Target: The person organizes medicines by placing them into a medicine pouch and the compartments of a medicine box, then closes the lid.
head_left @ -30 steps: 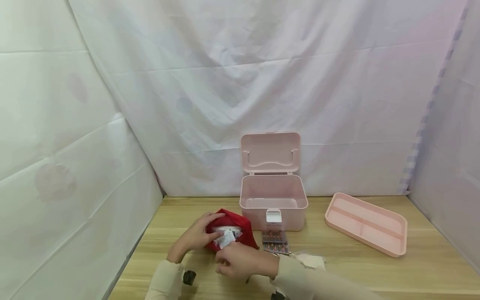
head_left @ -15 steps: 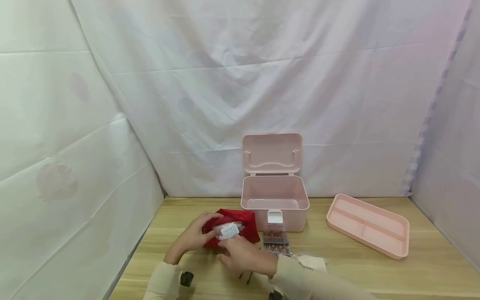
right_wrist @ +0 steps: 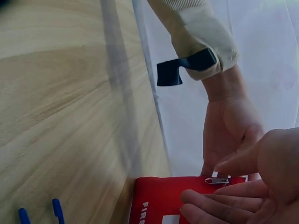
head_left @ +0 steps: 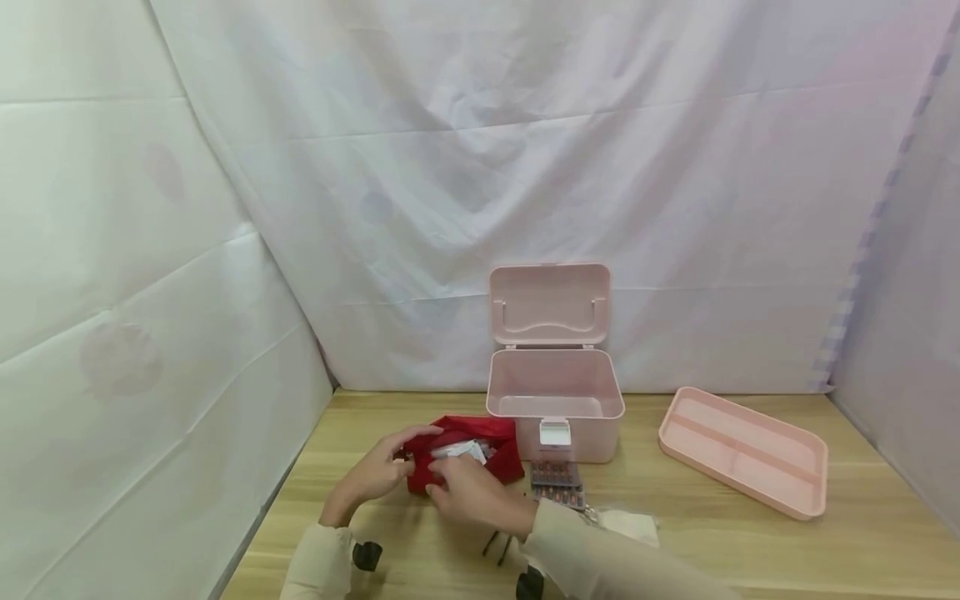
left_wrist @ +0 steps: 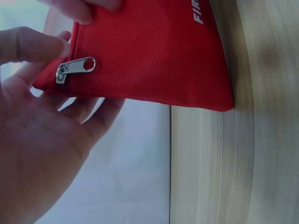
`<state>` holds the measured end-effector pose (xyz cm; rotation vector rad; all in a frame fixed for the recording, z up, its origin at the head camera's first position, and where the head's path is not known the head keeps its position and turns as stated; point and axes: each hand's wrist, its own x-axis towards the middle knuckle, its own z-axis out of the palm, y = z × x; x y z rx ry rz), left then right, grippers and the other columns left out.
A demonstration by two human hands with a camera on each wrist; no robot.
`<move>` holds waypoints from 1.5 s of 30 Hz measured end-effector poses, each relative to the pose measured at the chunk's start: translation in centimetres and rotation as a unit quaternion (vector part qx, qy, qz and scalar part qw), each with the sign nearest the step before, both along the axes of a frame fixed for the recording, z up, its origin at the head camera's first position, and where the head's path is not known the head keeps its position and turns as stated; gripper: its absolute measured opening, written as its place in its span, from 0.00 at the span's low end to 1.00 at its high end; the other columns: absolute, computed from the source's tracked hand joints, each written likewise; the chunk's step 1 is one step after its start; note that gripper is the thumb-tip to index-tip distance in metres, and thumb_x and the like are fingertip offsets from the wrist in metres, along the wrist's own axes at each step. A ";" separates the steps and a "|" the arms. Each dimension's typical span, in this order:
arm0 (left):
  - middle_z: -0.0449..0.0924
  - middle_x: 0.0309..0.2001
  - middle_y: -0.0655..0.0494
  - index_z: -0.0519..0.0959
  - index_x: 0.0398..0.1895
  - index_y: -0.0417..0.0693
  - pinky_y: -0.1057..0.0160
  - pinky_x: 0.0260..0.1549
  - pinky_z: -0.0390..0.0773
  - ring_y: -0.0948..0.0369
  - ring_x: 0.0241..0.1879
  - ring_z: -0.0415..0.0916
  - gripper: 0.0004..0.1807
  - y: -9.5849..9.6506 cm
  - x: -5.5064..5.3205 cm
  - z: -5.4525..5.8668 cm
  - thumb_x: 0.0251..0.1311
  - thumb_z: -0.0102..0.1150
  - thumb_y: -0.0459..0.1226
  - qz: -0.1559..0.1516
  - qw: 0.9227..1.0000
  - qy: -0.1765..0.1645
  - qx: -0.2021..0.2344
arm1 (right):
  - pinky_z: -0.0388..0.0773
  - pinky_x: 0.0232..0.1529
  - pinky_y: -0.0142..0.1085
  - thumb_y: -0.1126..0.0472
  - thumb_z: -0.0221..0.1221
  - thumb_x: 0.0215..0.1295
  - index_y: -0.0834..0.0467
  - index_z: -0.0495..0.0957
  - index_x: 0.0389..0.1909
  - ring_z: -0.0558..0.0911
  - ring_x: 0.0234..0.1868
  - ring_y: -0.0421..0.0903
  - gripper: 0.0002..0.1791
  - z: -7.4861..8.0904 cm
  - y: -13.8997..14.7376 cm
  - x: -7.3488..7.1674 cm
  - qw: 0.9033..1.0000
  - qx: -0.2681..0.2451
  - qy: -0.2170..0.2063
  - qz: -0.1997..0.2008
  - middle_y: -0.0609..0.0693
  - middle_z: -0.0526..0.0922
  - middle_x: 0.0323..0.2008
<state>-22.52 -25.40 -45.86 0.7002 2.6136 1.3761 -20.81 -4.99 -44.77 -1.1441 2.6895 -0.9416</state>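
My left hand (head_left: 371, 479) grips the zip end of a red fabric pouch (head_left: 468, 483), its thumb on the front and fingers behind. A metal zip pull (left_wrist: 77, 67) hangs at that end. The pouch's mouth gapes upward, with white packets (head_left: 467, 451) inside. My right hand (head_left: 476, 497) is at the front of the mouth, fingers extended and close to the rim; in the right wrist view they overlap the pouch front with nothing visible held. White lettering (right_wrist: 144, 212) runs along the pouch front.
A pink box (head_left: 581, 437) stands behind with its lid up. Blister packs (head_left: 557, 483) lie before it, and a white packet (head_left: 630, 525) is to the right. A pink divided tray (head_left: 742, 450) sits far right. Two slim rods (head_left: 491, 543) lie near my right wrist.
The white packets sit lower in the pouch than before. My right hand has shifted slightly left, toward the front rim. The left hand keeps its grip, and the pouch lies wider.
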 end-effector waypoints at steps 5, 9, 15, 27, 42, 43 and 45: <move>0.72 0.66 0.50 0.72 0.66 0.50 0.60 0.53 0.76 0.50 0.61 0.71 0.39 -0.3 -0.2 -0.1 0.50 0.42 0.15 -0.011 1.000 0.016 0.006 | 0.63 0.19 0.25 0.62 0.60 0.67 0.54 0.77 0.27 0.64 0.18 0.32 0.08 -0.2 -0.7 -0.7 1.000 -0.007 0.015 -0.007 0.39 0.67 0.16; 0.72 0.65 0.47 0.73 0.65 0.48 0.60 0.55 0.77 0.49 0.61 0.71 0.39 -0.7 0.0 -0.3 0.51 0.40 0.13 -0.013 1.000 0.013 0.017 | 0.63 0.19 0.25 0.64 0.59 0.67 0.54 0.75 0.21 0.64 0.18 0.33 0.12 -0.6 -1.9 -1.1 0.999 -0.015 0.023 -0.027 0.39 0.68 0.16; 0.72 0.66 0.42 0.73 0.66 0.44 0.62 0.55 0.77 0.54 0.62 0.71 0.40 -1.1 0.1 -0.3 0.49 0.39 0.12 -0.029 0.999 0.023 0.029 | 0.60 0.14 0.26 0.60 0.62 0.65 0.54 0.72 0.14 0.63 0.13 0.34 0.19 -0.9 -3.7 -1.4 0.996 -0.021 0.039 -0.075 0.40 0.65 0.10; 0.74 0.64 0.42 0.73 0.66 0.38 0.67 0.53 0.75 0.63 0.59 0.72 0.40 -1.5 0.1 -0.1 0.45 0.37 0.12 -0.040 0.999 0.010 0.028 | 0.58 0.11 0.26 0.57 0.64 0.64 0.53 0.71 0.09 0.62 0.10 0.34 0.24 -1.1 -4.8 -2.1 0.988 -0.048 0.005 -0.146 0.39 0.61 0.06; 0.78 0.61 0.49 0.78 0.62 0.51 0.60 0.52 0.80 0.55 0.58 0.76 0.32 -1.3 0.4 0.1 0.57 0.53 0.17 -0.004 0.999 0.050 -0.008 | 0.58 0.10 0.25 0.65 0.57 0.63 0.53 0.67 0.17 0.60 0.11 0.32 0.16 -1.3 -4.0 -1.3 0.993 -0.084 0.019 -0.076 0.39 0.63 0.10; 0.78 0.61 0.49 0.79 0.61 0.51 0.60 0.53 0.80 0.55 0.58 0.76 0.31 -1.2 0.4 0.0 0.58 0.54 0.17 -0.004 0.999 0.049 -0.007 | 0.58 0.10 0.25 0.65 0.56 0.63 0.53 0.67 0.17 0.60 0.11 0.32 0.15 -1.3 -4.0 -1.2 0.994 -0.078 0.023 -0.076 0.40 0.63 0.10; 0.78 0.61 0.50 0.79 0.61 0.52 0.61 0.53 0.79 0.56 0.58 0.76 0.29 -1.3 0.4 0.0 0.59 0.55 0.18 -0.003 0.999 0.046 -0.010 | 0.58 0.11 0.25 0.65 0.56 0.64 0.54 0.68 0.18 0.60 0.11 0.33 0.15 -1.4 -3.9 -1.1 0.994 -0.068 0.033 -0.077 0.40 0.63 0.11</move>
